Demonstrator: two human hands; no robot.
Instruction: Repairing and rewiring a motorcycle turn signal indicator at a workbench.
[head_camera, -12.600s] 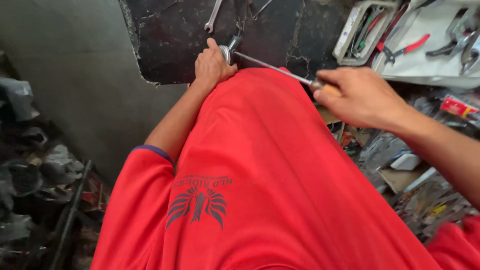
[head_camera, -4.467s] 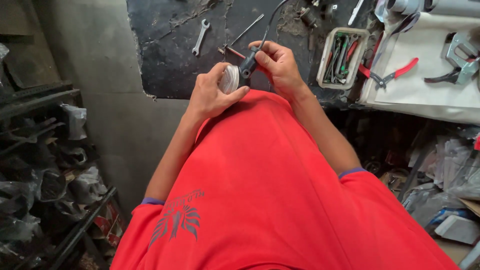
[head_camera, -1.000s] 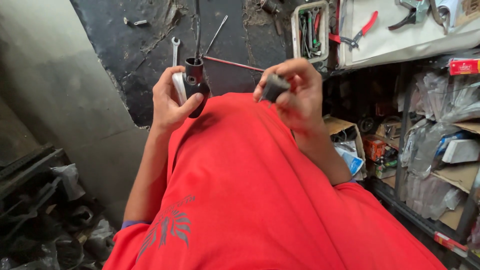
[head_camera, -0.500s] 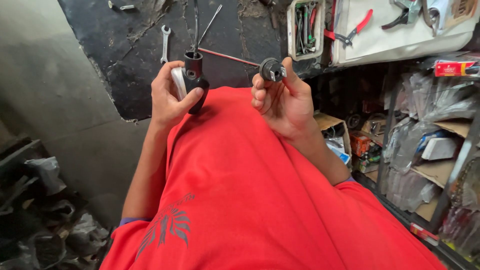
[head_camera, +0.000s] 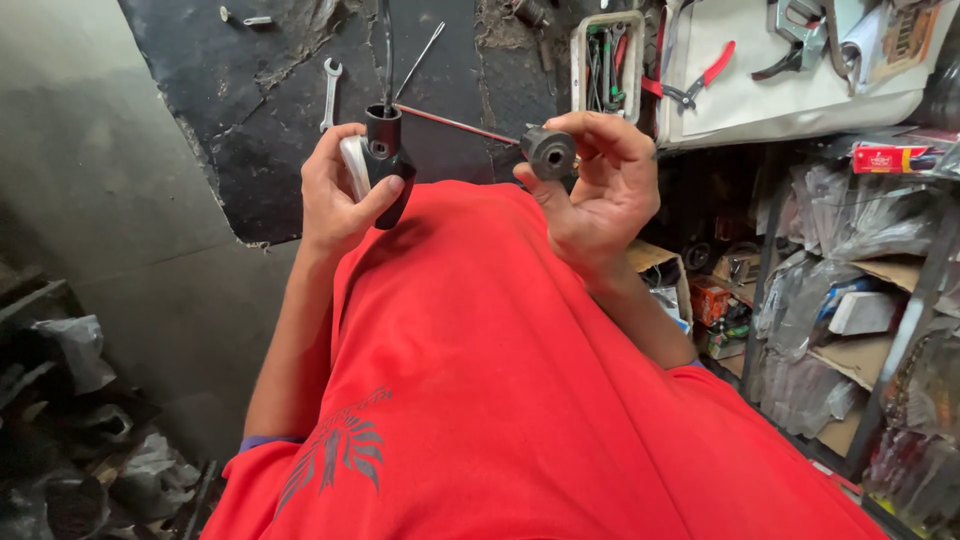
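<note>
Your left hand (head_camera: 340, 190) covers most of the pale rounded part behind the black housing (head_camera: 385, 160), so you cannot tell its full shape. The cable (head_camera: 386, 50) rising from that housing runs off the top edge. Your right hand (head_camera: 600, 180) hides the back of the black round cap (head_camera: 549, 152); only its front face with a small hole shows. The thin red-handled rod (head_camera: 455, 124) vanishes behind that cap. On the counter (head_camera: 180, 60), the tools in the white tray (head_camera: 605, 55) are too crowded to tell apart, and the pliers (head_camera: 700, 80) lie partly hidden. The shelf packets (head_camera: 850, 260) are blurred.
</note>
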